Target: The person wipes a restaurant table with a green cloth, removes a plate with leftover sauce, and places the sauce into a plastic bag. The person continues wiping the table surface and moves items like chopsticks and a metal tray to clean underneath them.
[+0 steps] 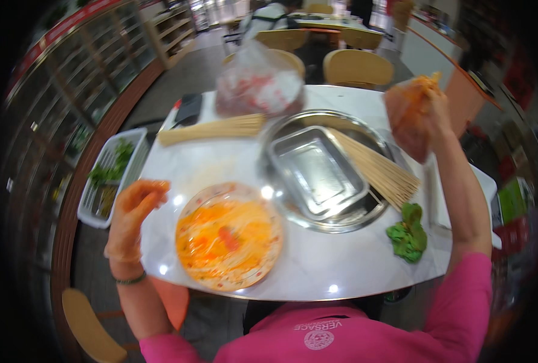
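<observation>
My right hand (436,109) is raised at the right and grips the gathered top of a clear plastic bag (409,118). Reddish-orange contents hang in the bag, above the table's right edge. At the left, my left hand (137,213) hovers loosely curled by the table's edge, with no object visible in it. It wears a clear disposable glove, and orange sauce coats its fingertips. Nearest to it is a patterned plate (269,267) with orange sauce (223,227) and a small red piece (228,239) in the middle.
A round metal tray (296,218) holds a rectangular metal pan (316,172) and bamboo skewers (378,168). More skewers (214,128) lie behind the plate, before a bag of pinkish pieces (260,90). Green clay-like lumps (407,233) sit at right; a white basket (128,181) holds greens.
</observation>
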{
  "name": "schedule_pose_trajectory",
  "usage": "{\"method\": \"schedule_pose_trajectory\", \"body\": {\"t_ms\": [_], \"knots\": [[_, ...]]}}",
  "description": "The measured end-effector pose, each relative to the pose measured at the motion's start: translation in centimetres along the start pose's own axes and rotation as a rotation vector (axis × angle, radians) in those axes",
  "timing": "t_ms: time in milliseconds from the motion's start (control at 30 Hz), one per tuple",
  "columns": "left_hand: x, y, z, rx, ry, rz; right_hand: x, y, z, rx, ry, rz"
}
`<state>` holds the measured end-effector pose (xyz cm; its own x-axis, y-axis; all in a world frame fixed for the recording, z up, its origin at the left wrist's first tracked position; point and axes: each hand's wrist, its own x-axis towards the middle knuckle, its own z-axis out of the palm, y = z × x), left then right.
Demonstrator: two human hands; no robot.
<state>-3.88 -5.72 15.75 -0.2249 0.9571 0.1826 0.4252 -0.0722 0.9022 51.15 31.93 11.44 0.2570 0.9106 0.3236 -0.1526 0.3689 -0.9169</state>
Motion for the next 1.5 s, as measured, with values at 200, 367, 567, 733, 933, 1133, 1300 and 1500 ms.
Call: {"method": "schedule_pose_trajectory", "body": {"t_ms": [200, 367, 567, 733, 933, 1133, 1300, 1500], "knots": [[-1.6, -0.5, -1.8, -0.094, 0.017, -0.072, -4.5, -2.8, 8.5, 0.233, -0.22, 0.1], [-2.7, -0.9, -2.8, -0.145, 0.042, -0.083, -9.3, -3.4, 18.8, 0.268, -0.522, 0.134], [-3.5, -2.0, -3.9, -0.219, 0.0, -0.084, -15.9, -2.1, 31.4, 0.307, -0.844, 0.113], [-4.3, -2.2, -4.6, -0.224, 0.0, -0.065, -20.1, 1.5, 38.3, 0.137, -0.994, 0.007], [-3.7, -2.2, -4.3, -0.268, 0.022, 0.026, -21.8, 4.7, 40.2, -0.314, -1.136, -0.1], [-1.3, -4.3, -2.8, -0.595, 0.149, 0.063, -27.1, -2.5, 34.2, -0.398, -0.865, -0.7], [2.5, -4.1, 1.4, -1.092, 0.213, 0.027, -35.0, -7.3, 28.3, -0.171, -1.084, -0.599], [4.7, -2.5, 8.7, -1.458, -0.081, 0.029, -38.7, -7.3, 24.8, -0.139, -0.821, -0.614]]}}
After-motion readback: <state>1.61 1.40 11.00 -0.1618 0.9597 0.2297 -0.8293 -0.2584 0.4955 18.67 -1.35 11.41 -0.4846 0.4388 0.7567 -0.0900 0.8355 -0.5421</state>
